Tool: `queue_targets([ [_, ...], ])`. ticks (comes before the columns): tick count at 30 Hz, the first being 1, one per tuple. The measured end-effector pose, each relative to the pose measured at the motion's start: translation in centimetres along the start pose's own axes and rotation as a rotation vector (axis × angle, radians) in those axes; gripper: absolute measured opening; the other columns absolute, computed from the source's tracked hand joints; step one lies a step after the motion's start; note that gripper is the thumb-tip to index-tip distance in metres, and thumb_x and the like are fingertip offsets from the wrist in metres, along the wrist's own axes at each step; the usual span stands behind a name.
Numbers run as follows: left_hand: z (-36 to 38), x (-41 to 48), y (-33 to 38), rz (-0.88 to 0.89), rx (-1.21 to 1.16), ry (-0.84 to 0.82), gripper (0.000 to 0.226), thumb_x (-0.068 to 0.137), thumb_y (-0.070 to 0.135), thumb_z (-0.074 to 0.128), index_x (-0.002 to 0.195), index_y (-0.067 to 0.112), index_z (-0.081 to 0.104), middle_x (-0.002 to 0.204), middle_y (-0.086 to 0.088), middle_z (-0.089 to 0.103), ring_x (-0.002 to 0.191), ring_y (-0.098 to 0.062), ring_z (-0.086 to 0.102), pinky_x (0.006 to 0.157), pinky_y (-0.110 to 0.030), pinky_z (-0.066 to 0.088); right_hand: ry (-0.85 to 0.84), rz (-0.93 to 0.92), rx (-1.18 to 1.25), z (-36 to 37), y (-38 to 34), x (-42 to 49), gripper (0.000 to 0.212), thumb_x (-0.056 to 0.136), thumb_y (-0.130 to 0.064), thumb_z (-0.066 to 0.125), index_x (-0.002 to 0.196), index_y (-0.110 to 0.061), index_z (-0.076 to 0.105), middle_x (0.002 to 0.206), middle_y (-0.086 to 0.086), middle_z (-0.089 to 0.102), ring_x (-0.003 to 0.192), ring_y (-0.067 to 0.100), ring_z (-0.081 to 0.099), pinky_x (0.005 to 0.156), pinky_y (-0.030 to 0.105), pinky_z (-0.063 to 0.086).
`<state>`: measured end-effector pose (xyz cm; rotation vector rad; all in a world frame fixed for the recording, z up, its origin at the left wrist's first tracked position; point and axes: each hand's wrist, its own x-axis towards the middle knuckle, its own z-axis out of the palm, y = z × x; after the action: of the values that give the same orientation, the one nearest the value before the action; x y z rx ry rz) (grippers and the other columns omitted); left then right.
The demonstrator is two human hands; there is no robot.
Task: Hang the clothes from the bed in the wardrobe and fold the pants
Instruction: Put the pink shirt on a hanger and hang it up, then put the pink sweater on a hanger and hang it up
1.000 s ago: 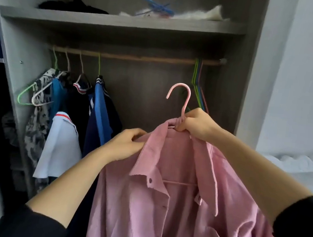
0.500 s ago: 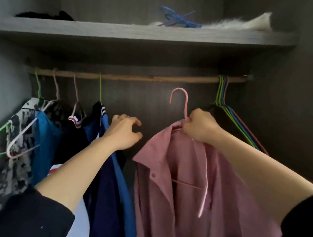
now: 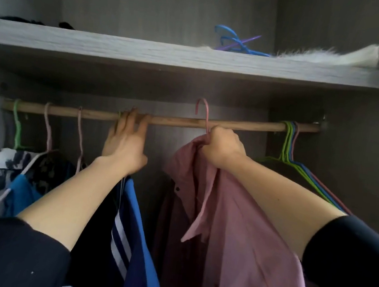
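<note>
Pink shirt below right hand; hanger neck in fist

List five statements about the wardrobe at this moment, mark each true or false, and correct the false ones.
1. The right hand grips the pink hanger just below its hook. True.
2. The left hand holds the pink shirt by its collar. False: its fingers lie on the rod, apart from the shirt.
3. The pink hanger's hook rests on the rod. False: the curve of the hook stands above the rod, held up by the right hand.
4. A bunch of empty hangers hangs at the rod's right end. True.
5. Loose blue hangers lie on the shelf above the rod. True.
</note>
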<state>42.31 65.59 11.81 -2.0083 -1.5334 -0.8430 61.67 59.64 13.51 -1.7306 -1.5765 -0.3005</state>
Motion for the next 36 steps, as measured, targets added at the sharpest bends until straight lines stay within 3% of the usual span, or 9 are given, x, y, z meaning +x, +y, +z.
queue_targets([
  [5,0.8,1.3,-1.8,0.024,0.059,-0.007,0.106,0.077,0.018,0.072,0.151,0.021,-0.004,0.159,-0.004,-0.002,0.147,-0.024,-0.004,0.12,-0.039,0.003,-0.028,-0.002,0.132,3.1,-1.8,2.9,0.035,0.085,-0.026,0.059,0.119,-0.018,0.061,0.116,0.007,0.064,0.107,0.028,0.061,0.088,0.036,0.054],
  [8,1.2,1.4,-2.0,0.043,0.043,0.028,0.105,0.077,0.018,0.072,0.152,0.021,-0.002,0.159,-0.004,0.001,0.147,-0.024,-0.001,0.12,-0.037,0.004,-0.097,0.002,0.151,5.3,-2.8,3.5,0.032,0.086,-0.027,0.058,0.113,-0.012,0.063,0.116,0.007,0.064,0.108,0.028,0.061,0.089,0.034,0.053],
  [10,1.4,1.2,-1.9,0.05,0.027,0.053,0.103,0.077,0.019,0.072,0.152,0.02,0.001,0.159,-0.005,0.003,0.147,-0.024,0.0,0.12,-0.036,0.006,-0.128,0.002,0.153,6.7,-3.3,3.3,0.023,0.088,-0.028,0.059,0.103,-0.011,0.058,0.114,0.01,0.063,0.107,0.03,0.06,0.084,0.032,0.05],
  [16,1.4,1.0,-1.6,0.035,-0.008,0.08,0.099,0.079,0.024,0.071,0.152,0.021,0.004,0.159,-0.004,0.006,0.147,-0.024,0.003,0.12,-0.035,0.006,-0.189,-0.013,0.242,9.1,-4.1,3.3,0.023,0.085,-0.02,0.06,0.102,-0.005,0.061,0.105,0.014,0.063,0.1,0.032,0.062,0.07,0.03,0.047],
  [20,1.1,1.0,-1.3,0.039,-0.063,0.09,0.09,0.081,0.027,0.067,0.152,0.021,0.012,0.158,-0.006,0.014,0.146,-0.026,0.009,0.12,-0.037,0.009,-0.263,-0.095,0.265,9.3,-4.0,3.7,0.016,0.086,-0.025,0.061,0.088,-0.01,0.059,0.09,0.009,0.062,0.09,0.028,0.064,0.064,0.029,0.047],
  [24,-0.6,1.9,-0.7,-0.006,-0.048,0.064,0.068,0.086,0.029,0.057,0.147,0.019,0.03,0.153,-0.008,0.031,0.14,-0.028,0.027,0.118,-0.038,0.011,-0.306,-0.148,0.288,7.5,-1.9,3.3,0.044,0.094,-0.046,0.049,0.078,-0.007,0.062,0.074,0.009,0.065,0.064,0.022,0.061,0.055,0.029,0.048],
  [28,-1.6,2.9,3.2,0.048,-0.077,0.116,0.044,0.089,0.027,0.048,0.132,0.018,0.049,0.137,-0.011,0.049,0.126,-0.031,0.044,0.113,-0.039,0.02,-0.132,-0.169,0.078,4.7,2.4,2.9,0.028,0.091,-0.038,0.051,0.088,-0.013,0.063,0.094,0.01,0.067,0.088,0.03,0.062,0.077,0.036,0.053],
  [32,-0.2,4.2,8.5,0.203,-0.15,0.083,0.055,0.092,0.033,0.047,0.145,0.019,0.036,0.145,-0.01,0.041,0.131,-0.032,0.038,0.114,-0.04,0.022,0.002,-0.133,-0.169,1.2,6.6,2.1,0.02,0.086,-0.026,0.054,0.1,-0.013,0.062,0.107,0.011,0.065,0.098,0.034,0.06,0.073,0.032,0.044],
  [36,1.8,5.6,12.1,0.228,-0.197,0.083,0.055,0.091,0.036,0.044,0.143,0.018,0.038,0.138,-0.013,0.046,0.127,-0.033,0.039,0.112,-0.04,0.022,0.064,-0.079,-0.455,-2.2,10.8,1.6,0.027,0.087,-0.026,0.055,0.108,-0.01,0.059,0.116,0.016,0.061,0.108,0.037,0.059,0.08,0.037,0.046],
])
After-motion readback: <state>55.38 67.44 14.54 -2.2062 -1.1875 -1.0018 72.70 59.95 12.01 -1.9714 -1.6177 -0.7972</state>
